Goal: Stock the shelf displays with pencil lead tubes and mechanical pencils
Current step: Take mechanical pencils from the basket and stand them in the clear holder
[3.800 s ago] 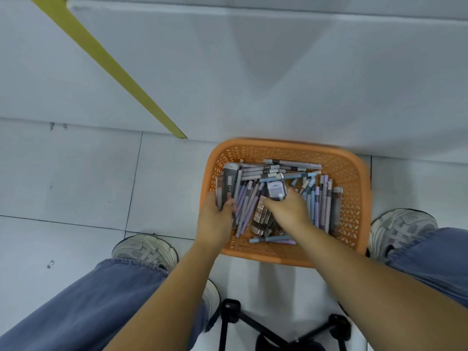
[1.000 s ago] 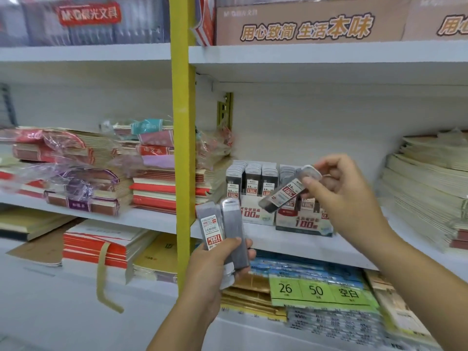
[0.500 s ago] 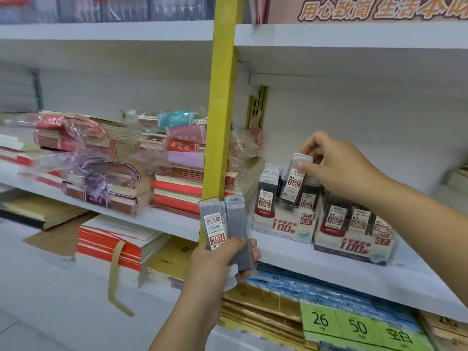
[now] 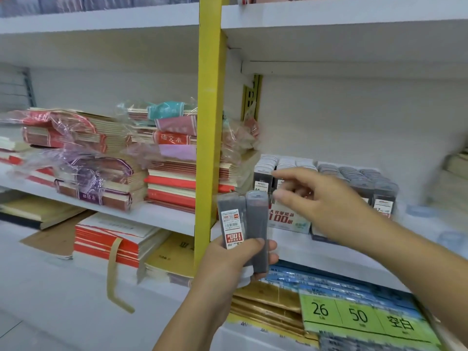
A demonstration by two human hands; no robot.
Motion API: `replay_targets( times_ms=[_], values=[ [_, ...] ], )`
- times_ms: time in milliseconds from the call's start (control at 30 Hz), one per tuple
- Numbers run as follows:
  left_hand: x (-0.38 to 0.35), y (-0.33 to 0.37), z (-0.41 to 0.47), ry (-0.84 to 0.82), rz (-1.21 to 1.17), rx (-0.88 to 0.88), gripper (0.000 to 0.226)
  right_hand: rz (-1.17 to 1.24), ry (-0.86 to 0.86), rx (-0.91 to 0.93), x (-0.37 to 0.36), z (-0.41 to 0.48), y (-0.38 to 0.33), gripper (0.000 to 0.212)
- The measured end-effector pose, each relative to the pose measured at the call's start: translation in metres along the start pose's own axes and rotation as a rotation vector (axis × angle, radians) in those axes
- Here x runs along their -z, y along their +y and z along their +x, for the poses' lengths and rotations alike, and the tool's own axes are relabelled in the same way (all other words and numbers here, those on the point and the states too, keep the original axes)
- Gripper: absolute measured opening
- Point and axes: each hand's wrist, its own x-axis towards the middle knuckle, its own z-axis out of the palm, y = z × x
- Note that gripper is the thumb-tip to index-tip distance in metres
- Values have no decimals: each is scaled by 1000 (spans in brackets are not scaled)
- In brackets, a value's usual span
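L side: stacks of notebooks (image 4: 88,158), some in torn clear wrap, on the mid shelf (image 4: 162,214). A yellow upright (image 4: 209,122) splits the two bays.

Just R of the upright: L hand (image 4: 228,262) grips two grey lead tubes (image 4: 255,219), upright and side by side, thumb across the fronts. They are held in front of the shelf edge, not on display yet. One label reads upside down.

Behind them on the shelf: display box (image 4: 288,220) marked "100", with white-capped tubes (image 4: 263,171) standing in rows inside. Can't tell if any slots are free.

R hand (image 4: 326,206) hangs in front of that box, blurred. Fingers are loose, thumb + forefinger apart, nothing in it that I can see. Fingertips are near the tops of the held tubes, apparently not touching.

Further R: grey-capped tubes (image 4: 364,178) packed tight in a 2nd box, partly hidden by the R wrist. Below that, a green price strip (image 4: 354,315).

Progress (est.): lead displays look well filled, so that part is prob. near its end, with at least these two tubes left to place. No mech. pencils or pencil display in view, so that half is likely undone.
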Motion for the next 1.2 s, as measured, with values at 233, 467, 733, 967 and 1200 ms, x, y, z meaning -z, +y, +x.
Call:
replay_targets(
  times_ms=[233, 467, 733, 967, 1200],
  values=[
    [-6, -6, -8, -216, -52, 13, 38, 588, -47, -109, -13, -27, 14, 33],
    [-6, -7, -12, -281, -5, 23, 39, 517, -39, -133, -5, -36, 17, 36],
    [-5, -7, -6, -93, 83, -34, 24, 663, 14, -265, -5, -36, 34, 34],
    [-3, -8, -4, -107, 4, 3, 29, 458, 160, -77, 14, -31, 20, 31],
    [-14, -12, 2, -107, 121, -58, 18, 259, 371, 71, 87, -31, 17, 33]
  ],
)
